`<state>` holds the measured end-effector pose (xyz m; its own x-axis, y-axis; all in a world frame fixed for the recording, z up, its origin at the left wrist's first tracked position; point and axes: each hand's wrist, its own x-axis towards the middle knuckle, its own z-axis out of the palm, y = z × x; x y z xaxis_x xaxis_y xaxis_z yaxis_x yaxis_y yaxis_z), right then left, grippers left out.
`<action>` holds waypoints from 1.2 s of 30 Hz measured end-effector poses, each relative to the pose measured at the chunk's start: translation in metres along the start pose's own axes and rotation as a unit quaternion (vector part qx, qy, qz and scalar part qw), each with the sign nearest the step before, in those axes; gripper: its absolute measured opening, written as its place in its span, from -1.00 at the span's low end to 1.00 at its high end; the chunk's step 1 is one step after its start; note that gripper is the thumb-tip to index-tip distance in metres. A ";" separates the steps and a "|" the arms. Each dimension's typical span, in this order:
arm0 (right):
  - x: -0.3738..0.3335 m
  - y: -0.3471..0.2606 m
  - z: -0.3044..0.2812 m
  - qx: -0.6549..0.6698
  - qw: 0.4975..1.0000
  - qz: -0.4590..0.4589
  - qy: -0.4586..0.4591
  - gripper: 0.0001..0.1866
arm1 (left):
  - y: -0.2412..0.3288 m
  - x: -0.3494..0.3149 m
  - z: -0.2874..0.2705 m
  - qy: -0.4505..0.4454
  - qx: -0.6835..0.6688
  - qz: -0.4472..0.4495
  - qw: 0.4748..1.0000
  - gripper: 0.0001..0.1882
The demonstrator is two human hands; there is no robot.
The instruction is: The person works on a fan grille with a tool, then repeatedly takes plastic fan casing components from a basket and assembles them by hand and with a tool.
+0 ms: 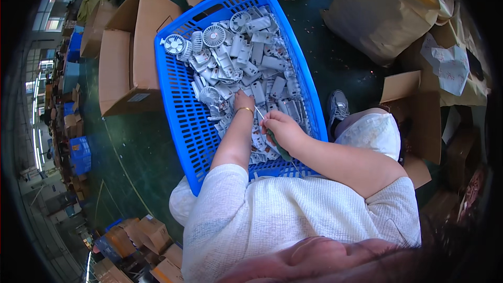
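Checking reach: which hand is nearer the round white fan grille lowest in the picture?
Left. The left hand sits just right of the fan grille, among the white parts; the right hand is farther right and lower in the picture, gripping a green-handled tool.

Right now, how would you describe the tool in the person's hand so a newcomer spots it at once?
Find the big blue basket in the middle, heaped with pale fan parts. Toward its lower right, the right hand grips the tool, its thin metal shaft pointing toward the left hand. Its dark green handle sets it apart from those pale parts.
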<state>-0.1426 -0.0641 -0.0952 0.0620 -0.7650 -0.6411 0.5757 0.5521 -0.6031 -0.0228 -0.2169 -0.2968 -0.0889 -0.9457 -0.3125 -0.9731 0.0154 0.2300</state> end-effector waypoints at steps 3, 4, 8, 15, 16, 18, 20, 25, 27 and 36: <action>-0.001 0.004 0.004 -0.001 1.000 0.008 -0.016 -0.89 | 0.002 0.008 -0.004 -0.011 0.002 -0.022 1.000 -0.57; -0.001 0.005 0.006 0.000 1.000 0.012 -0.013 -0.89 | 0.002 0.011 -0.004 -0.028 -0.013 -0.044 0.999 -0.59; 0.000 0.009 0.007 0.011 0.999 0.025 -0.031 -0.90 | 0.003 0.020 -0.001 -0.083 -0.025 -0.075 0.993 -0.68; 0.002 0.011 0.009 -0.042 0.999 0.006 -0.004 -0.89 | -0.032 -0.014 -0.030 -0.079 -0.130 0.024 0.988 -0.75; 0.002 0.012 0.009 -0.054 0.998 0.000 -0.015 -0.89 | -0.036 -0.024 -0.036 -0.057 -0.194 0.036 0.979 -0.75; 0.003 0.018 0.010 -0.073 0.997 -0.014 -0.008 -0.89 | -0.039 -0.046 -0.048 0.013 -0.182 0.068 0.981 -0.73; 0.008 0.023 0.011 -0.087 0.995 -0.042 -0.004 -0.89 | -0.039 -0.064 -0.063 -0.027 -0.301 0.052 0.952 -0.70; 0.023 0.029 0.007 -0.131 0.987 -0.089 0.013 -0.87 | -0.028 -0.115 -0.102 0.007 -0.340 0.095 0.936 -0.74; 0.028 0.030 0.005 -0.162 0.980 -0.113 0.038 -0.84 | -0.023 -0.134 -0.118 0.097 -0.349 0.165 0.917 -0.77; -0.001 0.027 0.006 -0.407 0.883 -0.233 -0.011 -0.77 | -0.011 -0.171 -0.163 0.134 -0.272 0.182 0.935 -0.67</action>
<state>-0.1217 -0.0502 -0.1080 -0.0063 -0.9732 -0.2297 -0.2344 0.2247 -0.9458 0.0382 -0.1079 -0.0954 -0.2648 -0.9587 0.1036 -0.6308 0.2534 0.7334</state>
